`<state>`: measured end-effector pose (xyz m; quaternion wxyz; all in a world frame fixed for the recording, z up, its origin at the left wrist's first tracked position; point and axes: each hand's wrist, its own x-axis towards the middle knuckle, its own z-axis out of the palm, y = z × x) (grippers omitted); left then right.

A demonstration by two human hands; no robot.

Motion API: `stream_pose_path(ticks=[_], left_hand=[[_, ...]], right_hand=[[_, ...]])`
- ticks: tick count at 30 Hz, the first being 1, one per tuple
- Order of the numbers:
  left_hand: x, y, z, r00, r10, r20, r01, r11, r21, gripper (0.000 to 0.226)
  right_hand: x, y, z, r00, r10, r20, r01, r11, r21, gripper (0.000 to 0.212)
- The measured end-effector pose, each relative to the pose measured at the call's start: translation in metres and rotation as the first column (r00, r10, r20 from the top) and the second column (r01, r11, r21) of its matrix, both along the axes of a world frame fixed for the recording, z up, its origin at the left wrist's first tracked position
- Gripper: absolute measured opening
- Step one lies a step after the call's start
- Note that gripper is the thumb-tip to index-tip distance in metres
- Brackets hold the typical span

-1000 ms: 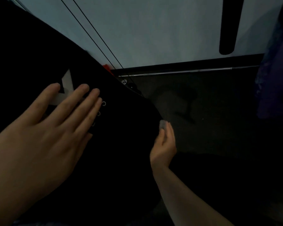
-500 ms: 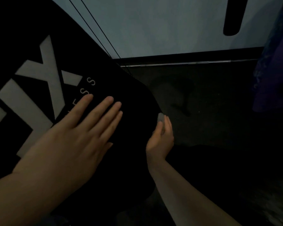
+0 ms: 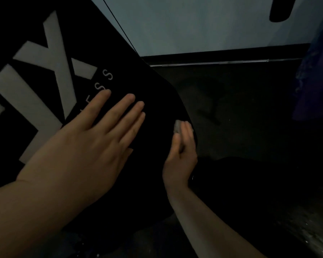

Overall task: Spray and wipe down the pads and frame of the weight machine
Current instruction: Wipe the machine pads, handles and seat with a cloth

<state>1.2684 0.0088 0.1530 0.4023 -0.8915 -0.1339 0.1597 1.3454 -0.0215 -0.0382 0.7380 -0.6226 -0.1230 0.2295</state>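
Note:
A large black pad [image 3: 153, 101] with big white letters fills the left of the dim view, tilted down to the right. My left hand [image 3: 86, 146] lies flat on it, fingers spread, holding nothing. My right hand [image 3: 183, 151] presses against the pad's right edge with a small pale wipe [image 3: 177, 126] pinched at its fingertips. Most of the wipe is hidden behind the fingers. No spray bottle is in view.
Two thin black cables [image 3: 119, 25] run down along the pad's upper edge. A pale wall [image 3: 194, 25] with a dark baseboard [image 3: 222, 56] stands behind. A dark floor [image 3: 241, 108] lies to the right, with a purple shape [image 3: 313, 86] at the right edge.
The view has shifted left, so more white lettering shows. My left hand slid rightward along the pad. My right hand stays at the pad's edge with the wipe.

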Motion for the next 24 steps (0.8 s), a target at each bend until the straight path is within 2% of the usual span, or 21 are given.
stream_pose_path(ticks=[2,3,4,6,7,8,10,13,16,18,21,24], left_hand=[[0.0,0.001,-0.001,1.0,-0.004,-0.013,0.004,1.0,0.018,0.062],[-0.001,0.0,-0.001,1.0,-0.007,-0.023,0.008,1.0,0.026,0.062],[-0.001,-0.001,0.0,0.999,-0.004,-0.037,0.006,0.999,0.038,0.062],[0.001,-0.006,0.001,0.996,0.002,-0.089,0.005,0.997,0.079,0.062],[0.001,-0.006,0.002,0.993,-0.007,-0.118,0.021,0.993,0.115,0.063],[0.001,-0.008,0.003,0.99,-0.014,-0.142,0.035,0.989,0.146,0.063],[0.001,-0.01,0.006,0.991,-0.023,-0.131,0.043,0.988,0.148,0.063],[0.004,-0.019,0.019,0.998,-0.03,-0.057,0.033,0.998,0.052,0.061],[-0.017,-0.033,0.031,1.0,0.003,-0.031,-0.003,1.0,0.006,0.058],[-0.038,-0.046,0.036,0.994,0.004,-0.106,0.002,0.998,0.056,0.062],[-0.046,-0.054,0.04,0.979,0.03,-0.201,-0.014,0.997,0.082,0.062],[-0.046,-0.056,0.036,0.976,0.018,-0.216,0.008,0.993,0.12,0.062]], right_hand=[[-0.022,-0.012,-0.007,0.99,0.03,0.139,-0.039,0.997,0.064,0.036],[-0.027,-0.018,-0.021,0.99,0.013,0.142,-0.02,0.999,0.046,0.035],[-0.028,-0.022,-0.036,0.998,-0.023,0.06,0.023,1.0,-0.011,0.034],[-0.026,-0.031,-0.052,0.975,-0.087,-0.206,0.054,0.986,-0.159,0.034],[-0.027,-0.033,-0.051,0.957,-0.089,-0.276,0.039,0.983,-0.181,0.034],[-0.032,-0.036,-0.042,0.957,-0.083,-0.278,0.037,0.985,-0.166,0.034],[-0.052,-0.041,-0.002,0.99,-0.07,-0.121,0.065,0.997,-0.046,0.033],[-0.089,-0.058,0.055,0.989,0.035,0.143,-0.051,0.992,0.116,0.035],[-0.102,-0.076,0.037,0.943,0.108,0.315,-0.16,0.976,0.147,0.037],[-0.1,-0.084,0.013,0.921,0.079,0.382,-0.113,0.991,0.067,0.035],[-0.102,-0.086,0.016,0.939,0.054,0.34,-0.047,0.998,-0.029,0.034],[-0.114,-0.086,0.043,0.906,0.078,0.417,-0.143,0.982,0.127,0.038]])
